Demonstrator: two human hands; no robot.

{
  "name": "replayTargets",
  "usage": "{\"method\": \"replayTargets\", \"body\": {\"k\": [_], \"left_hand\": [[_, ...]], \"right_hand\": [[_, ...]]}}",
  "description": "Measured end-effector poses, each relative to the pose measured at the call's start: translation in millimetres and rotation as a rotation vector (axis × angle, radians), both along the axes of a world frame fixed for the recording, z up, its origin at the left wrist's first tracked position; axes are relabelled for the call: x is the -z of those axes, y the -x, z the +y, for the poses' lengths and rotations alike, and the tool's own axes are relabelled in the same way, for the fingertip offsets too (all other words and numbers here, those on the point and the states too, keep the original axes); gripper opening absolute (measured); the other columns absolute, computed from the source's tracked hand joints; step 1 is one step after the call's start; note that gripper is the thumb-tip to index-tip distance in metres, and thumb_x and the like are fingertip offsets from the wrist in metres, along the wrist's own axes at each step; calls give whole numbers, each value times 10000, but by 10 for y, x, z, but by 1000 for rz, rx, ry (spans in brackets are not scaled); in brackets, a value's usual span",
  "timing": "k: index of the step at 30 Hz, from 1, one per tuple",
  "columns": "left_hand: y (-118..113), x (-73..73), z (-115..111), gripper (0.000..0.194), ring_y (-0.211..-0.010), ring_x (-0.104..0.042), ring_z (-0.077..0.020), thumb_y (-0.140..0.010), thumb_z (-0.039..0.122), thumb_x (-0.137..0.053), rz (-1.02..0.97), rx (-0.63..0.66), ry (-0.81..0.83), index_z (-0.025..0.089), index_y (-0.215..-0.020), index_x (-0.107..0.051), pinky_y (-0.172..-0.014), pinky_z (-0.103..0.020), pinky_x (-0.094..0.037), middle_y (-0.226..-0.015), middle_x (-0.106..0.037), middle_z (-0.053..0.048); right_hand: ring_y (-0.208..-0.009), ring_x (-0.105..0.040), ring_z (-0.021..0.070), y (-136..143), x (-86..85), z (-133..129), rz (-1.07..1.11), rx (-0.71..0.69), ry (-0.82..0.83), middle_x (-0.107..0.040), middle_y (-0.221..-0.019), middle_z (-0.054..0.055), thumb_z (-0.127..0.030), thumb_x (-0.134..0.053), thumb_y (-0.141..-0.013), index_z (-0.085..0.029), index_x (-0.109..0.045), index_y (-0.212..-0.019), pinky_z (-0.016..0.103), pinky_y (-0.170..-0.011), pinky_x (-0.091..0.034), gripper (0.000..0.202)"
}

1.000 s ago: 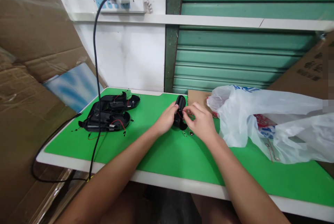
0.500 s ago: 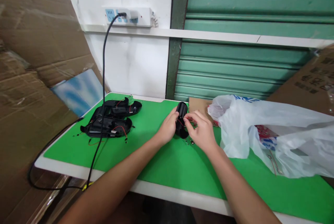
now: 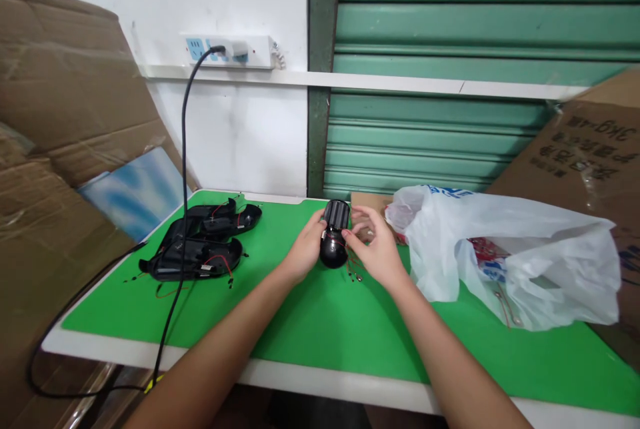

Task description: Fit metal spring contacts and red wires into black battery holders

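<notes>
A black plastic casing [image 3: 334,252] with a ribbed upper part and a rounded, glossy lower end is held upright over the green mat. My left hand [image 3: 306,245] is closed around its left side, thumb on the front. At the right edge, my right hand [image 3: 373,242] presses its thumb on the casing beside a thin red wire, its other fingers loosely curved; what lies under them is partly hidden. Wire ends with small metal tips [image 3: 356,277] dangle below. On the left lie several similar black casings [image 3: 200,252] with red and black wires.
A black cable [image 3: 185,149] hangs from the wall socket strip [image 3: 227,52] across the table's left side. To the right lies a white plastic bag [image 3: 440,249] with red and blue contents. Cardboard boxes [image 3: 60,95] flank the green mat [image 3: 300,342]; a green shutter [image 3: 450,29] stands behind.
The casing has been turned so its rounded lower end faces me. My right fingers have spread from their pinch at the wire, the thumb now on the casing's edge. The view has shifted slightly.
</notes>
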State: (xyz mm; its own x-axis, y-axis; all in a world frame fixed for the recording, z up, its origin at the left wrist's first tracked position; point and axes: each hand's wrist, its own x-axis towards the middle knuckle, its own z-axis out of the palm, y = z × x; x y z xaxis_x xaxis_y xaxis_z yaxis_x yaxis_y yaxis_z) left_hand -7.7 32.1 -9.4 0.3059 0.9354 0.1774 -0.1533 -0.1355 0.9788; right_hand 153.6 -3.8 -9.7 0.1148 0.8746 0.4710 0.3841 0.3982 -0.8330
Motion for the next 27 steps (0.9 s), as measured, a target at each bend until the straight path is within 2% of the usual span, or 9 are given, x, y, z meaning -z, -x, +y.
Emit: {"method": "replayTargets", "body": {"k": [2, 6, 11, 15, 20, 27], "left_hand": [[-10, 32, 20, 460, -1296, -547, -262, -934, 311, -438, -46, 30, 39, 153, -1348, -559, -1139, -389, -377, -1410, -608, -92], [-25, 65, 33, 479, -1295, -546, -250, -907, 324, -488, -147, 94, 77, 174, -1360, -537, -1121, -368, -384, -1393, -614, -81], [-3, -42, -60, 480, -1017, -620, -221, -837, 312, -613, -64, 106, 111, 158, -1286, -539, -928, -328, -468, -1120, -686, -65], [12, -83, -101, 416, -1011, -592, -208, -820, 284, -647, -21, 128, 65, 149, -1200, -546, -918, -311, -457, -1078, -657, -58], [27, -49, -74, 383, -1081, -559, -220, -851, 274, -619, 73, 134, 9, 137, -1188, -499, -991, -336, -432, -1112, -607, -77], [37, 2, -68, 328, -1119, -549, -235, -924, 321, -579, 153, 128, -133, 153, -1172, -445, -1035, -387, -429, -1128, -584, -94]], "right_hand": [[-823, -606, 109, -12, 13, 27, 107, -54, 100, -592, -1197, 98, -396, -719, -801, -181, -543, -1313, 206, -634, -518, 583], [-814, -599, 116, -43, 12, 51, 226, -132, 244, -619, -1175, 103, -448, -761, -746, -158, -573, -1274, 217, -624, -528, 632], [-764, -592, 114, -43, -13, 25, 251, -193, 345, -653, -961, 71, -496, -754, -740, -131, -637, -1134, 202, -604, -510, 550], [-760, -610, 118, -24, -41, 5, 323, -274, 393, -649, -944, 56, -482, -765, -722, -143, -599, -1102, 206, -598, -533, 535], [-870, -648, 137, -2, -40, 0, 364, -296, 389, -647, -1134, 80, -430, -768, -705, -161, -570, -1083, 226, -661, -578, 505], [-994, -663, 137, 5, 8, 4, 205, -270, 235, -635, -1227, 71, -402, -675, -821, -168, -581, -1130, 217, -792, -561, 399]]}}
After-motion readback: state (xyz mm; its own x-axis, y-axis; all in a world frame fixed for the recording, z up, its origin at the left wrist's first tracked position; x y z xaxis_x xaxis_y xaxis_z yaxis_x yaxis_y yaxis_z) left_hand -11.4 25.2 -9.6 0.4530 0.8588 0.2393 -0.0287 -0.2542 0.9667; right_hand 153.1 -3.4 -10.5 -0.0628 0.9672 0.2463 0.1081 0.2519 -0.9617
